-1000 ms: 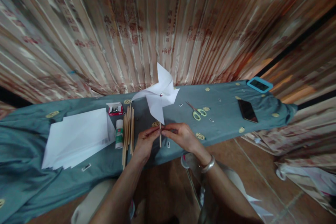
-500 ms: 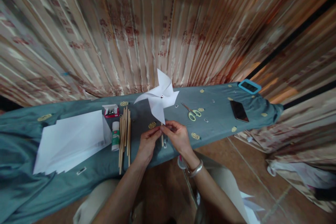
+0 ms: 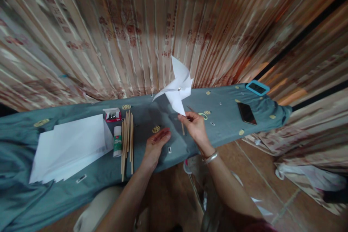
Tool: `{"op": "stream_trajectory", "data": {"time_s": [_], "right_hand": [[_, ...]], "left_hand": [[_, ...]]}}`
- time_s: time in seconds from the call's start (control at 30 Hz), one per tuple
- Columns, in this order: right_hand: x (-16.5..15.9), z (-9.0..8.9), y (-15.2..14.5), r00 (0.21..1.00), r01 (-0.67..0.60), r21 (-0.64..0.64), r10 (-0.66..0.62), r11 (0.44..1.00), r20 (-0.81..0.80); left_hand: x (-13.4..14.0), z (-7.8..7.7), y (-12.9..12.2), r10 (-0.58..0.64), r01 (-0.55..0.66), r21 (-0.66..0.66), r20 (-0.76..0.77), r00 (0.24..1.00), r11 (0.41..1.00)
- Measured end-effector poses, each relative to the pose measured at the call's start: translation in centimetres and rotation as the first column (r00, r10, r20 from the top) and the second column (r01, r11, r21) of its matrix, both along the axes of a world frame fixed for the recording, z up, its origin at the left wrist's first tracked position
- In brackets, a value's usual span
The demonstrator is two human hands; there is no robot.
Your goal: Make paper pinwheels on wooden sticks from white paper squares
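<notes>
Matt paper pinwheel (image 3: 178,97); smooth wooden sticks (image 3: 126,141); shiny metal bracelet (image 3: 210,157).

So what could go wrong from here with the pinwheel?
The stick is held only by the right hand, with the left hand apart from it, so the pinwheel might tip or slip. Its lowest paper vane reaches down to the right fingertips, so it could get creased. The scissors are partly hidden behind that hand, so lowering it carelessly might knock them.
</notes>
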State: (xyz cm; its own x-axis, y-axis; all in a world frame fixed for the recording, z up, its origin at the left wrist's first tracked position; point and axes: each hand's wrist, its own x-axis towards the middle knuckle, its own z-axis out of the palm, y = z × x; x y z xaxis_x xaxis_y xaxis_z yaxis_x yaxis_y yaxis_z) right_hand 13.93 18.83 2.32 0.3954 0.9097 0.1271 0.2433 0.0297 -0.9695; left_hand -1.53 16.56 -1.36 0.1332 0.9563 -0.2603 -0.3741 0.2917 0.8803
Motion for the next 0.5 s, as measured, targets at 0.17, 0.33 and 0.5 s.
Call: {"op": "stream_trajectory", "data": {"time_s": [0.17, 0.33, 0.5], "right_hand": [[7.9, 1.2, 3.0, 0.959, 0.145, 0.024, -0.147, 0.989, 0.241], [16.0, 1.3, 4.7, 0.753, 0.379, -0.045, -0.279, 0.924, 0.596], [21.8, 0.6, 5.9, 0.515, 0.565, -0.169, -0.185, 0.808, 0.837]], "left_hand": [[-0.5, -0.1, 0.0, 0.005, -0.005, -0.001, -0.033, 0.999, 1.0], [-0.9, 0.0, 0.0, 0.003, -0.003, -0.016, -0.036, 0.999, 1.0], [-1.2, -0.2, -0.2, -0.017, 0.016, -0.008, -0.083, 0.996, 1.0]]}}
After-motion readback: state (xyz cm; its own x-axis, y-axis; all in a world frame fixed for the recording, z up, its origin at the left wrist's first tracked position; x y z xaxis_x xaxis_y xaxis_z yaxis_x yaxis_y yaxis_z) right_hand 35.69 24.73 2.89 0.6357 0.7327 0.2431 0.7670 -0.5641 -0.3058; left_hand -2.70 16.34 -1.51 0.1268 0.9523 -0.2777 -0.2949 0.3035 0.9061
